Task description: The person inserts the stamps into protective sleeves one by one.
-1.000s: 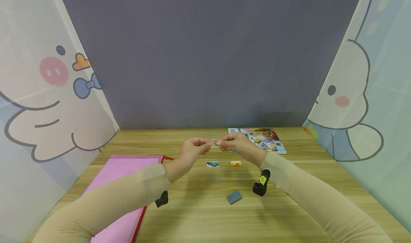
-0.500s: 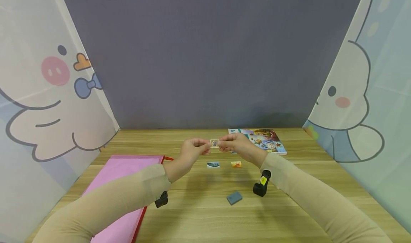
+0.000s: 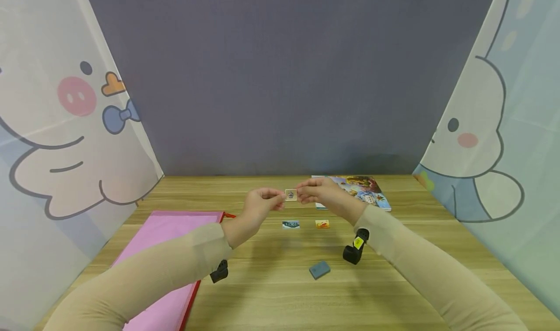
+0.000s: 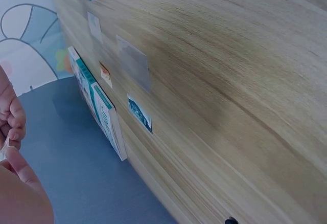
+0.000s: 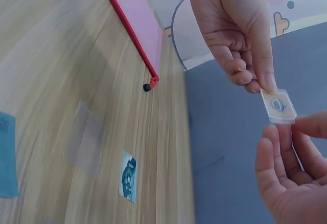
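In the head view my left hand [image 3: 261, 204] and right hand [image 3: 321, 194] hold a small clear square case [image 3: 290, 195] between them above the table. The right wrist view shows a grey-blue oval design inside the case [image 5: 279, 105]. My left thumb and fingers pinch one edge. At the opposite edge, my right thumb and fingertips pinch a corner, with the other fingers loosely curled. The left wrist view catches only part of both hands at its left side, and the case is mostly hidden there.
On the wooden table lie a teal picture card [image 3: 290, 224], an orange one [image 3: 322, 224], translucent sheets [image 4: 134, 63] and a blue-grey block [image 3: 320, 270]. A colourful book [image 3: 365, 190] is at the back right. A pink folder with red edging [image 3: 175, 243] lies left.
My right fingers have drawn back to the case's right edge, so more of its face shows. The case has shifted slightly left; my left hand has barely moved.
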{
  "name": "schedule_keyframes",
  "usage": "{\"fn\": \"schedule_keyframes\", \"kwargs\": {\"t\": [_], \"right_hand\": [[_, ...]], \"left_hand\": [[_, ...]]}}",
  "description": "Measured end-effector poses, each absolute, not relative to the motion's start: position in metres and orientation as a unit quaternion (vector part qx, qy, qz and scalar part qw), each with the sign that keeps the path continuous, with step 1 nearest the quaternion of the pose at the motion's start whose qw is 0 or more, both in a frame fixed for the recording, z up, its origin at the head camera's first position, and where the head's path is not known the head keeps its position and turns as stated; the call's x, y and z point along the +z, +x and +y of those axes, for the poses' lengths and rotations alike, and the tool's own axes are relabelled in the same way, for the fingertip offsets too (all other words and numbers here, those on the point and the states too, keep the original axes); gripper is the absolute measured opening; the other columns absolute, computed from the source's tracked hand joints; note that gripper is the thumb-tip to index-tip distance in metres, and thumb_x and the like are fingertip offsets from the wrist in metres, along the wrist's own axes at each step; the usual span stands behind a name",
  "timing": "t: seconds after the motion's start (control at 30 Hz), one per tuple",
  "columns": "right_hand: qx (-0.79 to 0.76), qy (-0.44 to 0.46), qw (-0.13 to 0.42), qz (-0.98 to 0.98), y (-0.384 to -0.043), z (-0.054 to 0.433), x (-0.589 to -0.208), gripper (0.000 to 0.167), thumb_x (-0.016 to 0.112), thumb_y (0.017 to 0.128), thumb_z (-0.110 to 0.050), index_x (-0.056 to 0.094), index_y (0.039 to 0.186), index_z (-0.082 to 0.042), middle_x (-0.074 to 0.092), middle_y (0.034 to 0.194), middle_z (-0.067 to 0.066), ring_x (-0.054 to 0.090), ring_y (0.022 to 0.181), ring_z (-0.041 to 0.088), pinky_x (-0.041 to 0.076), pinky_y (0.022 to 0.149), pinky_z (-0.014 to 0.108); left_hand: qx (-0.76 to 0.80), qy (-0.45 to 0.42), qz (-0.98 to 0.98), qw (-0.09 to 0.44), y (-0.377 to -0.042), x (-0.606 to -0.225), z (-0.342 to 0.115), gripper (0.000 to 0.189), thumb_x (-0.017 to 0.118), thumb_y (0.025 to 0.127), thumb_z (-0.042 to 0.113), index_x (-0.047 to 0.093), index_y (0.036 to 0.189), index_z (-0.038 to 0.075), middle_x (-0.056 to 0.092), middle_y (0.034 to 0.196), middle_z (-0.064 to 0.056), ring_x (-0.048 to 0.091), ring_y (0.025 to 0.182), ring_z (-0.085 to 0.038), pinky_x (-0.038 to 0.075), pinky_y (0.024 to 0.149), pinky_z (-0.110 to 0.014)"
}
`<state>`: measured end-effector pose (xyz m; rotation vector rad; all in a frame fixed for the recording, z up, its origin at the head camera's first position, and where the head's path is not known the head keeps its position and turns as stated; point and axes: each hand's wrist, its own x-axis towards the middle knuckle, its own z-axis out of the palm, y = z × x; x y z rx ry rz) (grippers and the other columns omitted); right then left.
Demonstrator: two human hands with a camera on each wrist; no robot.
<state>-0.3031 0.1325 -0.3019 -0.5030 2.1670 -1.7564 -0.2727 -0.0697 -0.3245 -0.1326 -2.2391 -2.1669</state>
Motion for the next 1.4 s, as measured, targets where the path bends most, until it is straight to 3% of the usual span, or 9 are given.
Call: {"fn": "schedule_keyframes", "kwargs": {"t": [0.1,0.3,0.43,0.53,0.63,0.83,1.1,1.23,1.4], "right_hand": [[-0.614,-0.161,0.141,0.759,-0.303,0.129,-0.302,0.031,0.058,0.097,-0.012,0.058,0.123,0.005,0.066,0.104,0.008,0.064,0.1,0.025,0.053,0.098,0.041],[-0.622,-0.143,0.123,0.76,-0.305,0.121,-0.304,0.029,0.059,0.097,-0.01,0.059,0.12,0.007,0.066,0.1,0.009,0.066,0.094,0.024,0.056,0.092,0.04],[-0.629,-0.128,0.113,0.758,-0.306,0.114,-0.304,0.027,0.059,0.096,-0.008,0.06,0.118,0.007,0.068,0.092,0.008,0.067,0.087,0.022,0.057,0.092,0.044],[-0.632,-0.113,0.101,0.76,-0.307,0.107,-0.304,0.025,0.06,0.095,-0.007,0.062,0.115,0.007,0.069,0.088,0.008,0.068,0.081,0.02,0.059,0.086,0.04],[-0.631,-0.095,0.092,0.764,-0.307,0.101,-0.304,0.022,0.061,0.095,-0.007,0.064,0.112,0.005,0.069,0.087,0.007,0.067,0.075,0.015,0.06,0.079,0.034],[-0.631,-0.08,0.092,0.766,-0.313,0.091,-0.307,0.022,0.061,0.094,-0.006,0.065,0.113,0.004,0.068,0.087,0.006,0.066,0.078,0.017,0.059,0.086,0.039],[-0.637,-0.075,0.091,0.761,-0.324,0.077,-0.317,0.022,0.063,0.092,-0.003,0.066,0.111,0.007,0.069,0.081,0.005,0.066,0.072,0.014,0.058,0.088,0.042],[-0.641,-0.069,0.091,0.759,-0.327,0.07,-0.318,0.023,0.064,0.091,-0.003,0.066,0.111,0.007,0.068,0.081,0.005,0.064,0.071,0.012,0.058,0.089,0.042],[-0.641,-0.063,0.088,0.76,-0.331,0.061,-0.32,0.022,0.064,0.09,-0.002,0.066,0.11,0.006,0.068,0.08,0.005,0.064,0.07,0.012,0.056,0.093,0.045]], "left_hand": [[-0.695,-0.039,-0.718,0.013,-0.273,-0.324,-0.07,0.013,0.069,0.089,0.006,0.071,0.097,-0.004,0.07,0.081,-0.007,0.069,0.073,-0.017,0.061,0.07,-0.027],[-0.694,-0.038,-0.719,0.023,-0.275,-0.325,-0.072,0.013,0.07,0.088,0.005,0.069,0.097,-0.004,0.07,0.08,-0.006,0.068,0.069,-0.016,0.059,0.085,-0.046],[-0.688,-0.032,-0.724,0.037,-0.279,-0.325,-0.076,0.013,0.072,0.087,0.006,0.07,0.095,-0.003,0.07,0.079,-0.006,0.067,0.068,-0.016,0.062,0.076,-0.038],[-0.687,-0.03,-0.725,0.046,-0.283,-0.327,-0.079,0.012,0.072,0.087,0.006,0.069,0.093,-0.004,0.069,0.078,-0.008,0.067,0.07,-0.018,0.061,0.071,-0.032],[-0.688,-0.027,-0.724,0.042,-0.286,-0.329,-0.082,0.012,0.071,0.088,0.006,0.069,0.094,-0.004,0.069,0.079,-0.01,0.066,0.069,-0.017,0.061,0.076,-0.037],[-0.681,-0.025,-0.731,0.037,-0.292,-0.331,-0.09,0.013,0.07,0.088,0.006,0.07,0.097,-0.003,0.07,0.08,-0.006,0.065,0.066,-0.01,0.061,0.08,-0.041],[-0.652,-0.022,-0.757,0.036,-0.299,-0.334,-0.103,0.018,0.07,0.089,0.007,0.069,0.101,-0.006,0.071,0.084,-0.009,0.067,0.072,-0.016,0.06,0.084,-0.042],[-0.636,-0.023,-0.771,0.024,-0.304,-0.336,-0.112,0.018,0.068,0.091,0.009,0.068,0.102,-0.005,0.071,0.092,-0.014,0.07,0.081,-0.026,0.059,0.087,-0.044],[-0.629,-0.021,-0.777,0.01,-0.31,-0.337,-0.12,0.018,0.064,0.093,0.008,0.067,0.105,-0.005,0.07,0.099,-0.015,0.069,0.086,-0.027,0.06,0.084,-0.037]]}}
